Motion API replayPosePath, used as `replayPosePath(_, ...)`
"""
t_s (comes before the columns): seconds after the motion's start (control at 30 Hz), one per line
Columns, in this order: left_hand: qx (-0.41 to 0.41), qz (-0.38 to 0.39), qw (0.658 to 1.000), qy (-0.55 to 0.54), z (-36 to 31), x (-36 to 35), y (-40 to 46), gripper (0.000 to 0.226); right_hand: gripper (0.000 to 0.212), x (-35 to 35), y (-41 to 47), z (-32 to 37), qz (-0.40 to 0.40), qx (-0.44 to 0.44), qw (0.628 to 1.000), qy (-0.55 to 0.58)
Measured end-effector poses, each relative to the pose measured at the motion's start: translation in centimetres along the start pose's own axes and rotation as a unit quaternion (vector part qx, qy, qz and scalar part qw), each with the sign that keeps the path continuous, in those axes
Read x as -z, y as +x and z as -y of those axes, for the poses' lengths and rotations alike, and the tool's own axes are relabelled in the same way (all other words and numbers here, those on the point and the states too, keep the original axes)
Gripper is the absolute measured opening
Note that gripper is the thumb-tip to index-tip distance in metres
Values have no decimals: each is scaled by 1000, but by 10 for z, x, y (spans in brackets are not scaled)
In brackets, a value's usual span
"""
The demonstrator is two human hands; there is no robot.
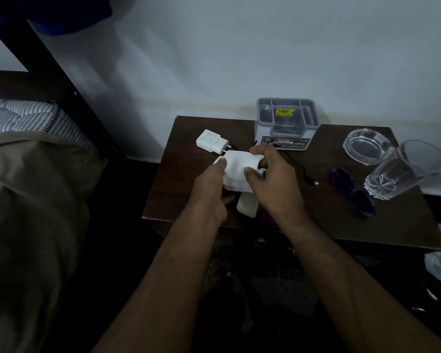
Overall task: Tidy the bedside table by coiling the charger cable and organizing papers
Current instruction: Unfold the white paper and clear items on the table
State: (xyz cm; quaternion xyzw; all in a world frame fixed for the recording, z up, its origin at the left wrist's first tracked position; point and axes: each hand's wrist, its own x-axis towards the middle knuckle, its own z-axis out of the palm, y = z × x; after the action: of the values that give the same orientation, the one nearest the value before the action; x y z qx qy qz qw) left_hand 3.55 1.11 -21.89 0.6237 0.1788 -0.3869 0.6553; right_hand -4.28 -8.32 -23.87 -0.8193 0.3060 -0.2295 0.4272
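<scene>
**Both hands working the papers; cable waiting behind**

Left hand point(214, 184) and right hand point(270, 177) are both pinching a white bundle of papers point(237, 169), held just over the middle of the bedside table point(316, 220), toward its front edge. Left thumb is pressing on the bundle's left end, right thumb and curled fingers are gripping its right end. Bundle's long axis is running left to right between the hands. A further white piece point(247, 206) is showing under it near the front edge; whether it is hanging from the bundle or lying on the table, cannot tell.

White charger plug point(211, 143) is lying toward the back left corner, just beyond the fingertips. Its black cable point(302, 171) is trailing uncoiled to the right, passing behind the right hand, connector end resting mid-table. Right hand is nearer the loose end, left hand nearer the plug.

Containers: grey plastic box point(287, 123) at the back edge, divided inside, contents unclear. Glass ashtray point(367, 145) looking empty, back right. Tumbler point(402, 169) at the right edge, apparently empty. Blue wrapper point(351, 192) lying beside it.
</scene>
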Motion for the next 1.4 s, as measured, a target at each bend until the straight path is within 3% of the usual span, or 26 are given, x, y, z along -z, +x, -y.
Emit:
replayPosePath(0.3,-20,6,999,-35,2,-14,2,40,32,16,1,-17,39,-8,995,-96)
replayPosePath(0.47,-93,-65,987,-112,-3,-11,1,16,24,12,-1,-11,54,18,997,-58)
replayPosePath(0.53,-142,-108,976,-126,-8,-4,2,20,21,5,-3,-2,65,47,996,-33)
replayPosePath(0.67,-187,-156,966,-84,-18,12,2,28,22,-19,-13,13,119,88,989,8)
replayPosePath(0.87,-177,-146,973,16,-19,21,6,27,33,-35,-22,15,194,28,979,-63)
replayPosePath(1.07,-229,-158,955,101,-12,14,-1,25,31,-12,-15,20,132,30,986,-96)
replayPosePath(1.2,-259,-119,952,114,-4,2,-4,13,25,9,-15,9,103,13,987,-122)
replayPosePath(1.4,-289,-73,945,132,12,-32,-5,14,19,57,-13,-15,29,-34,982,-183)
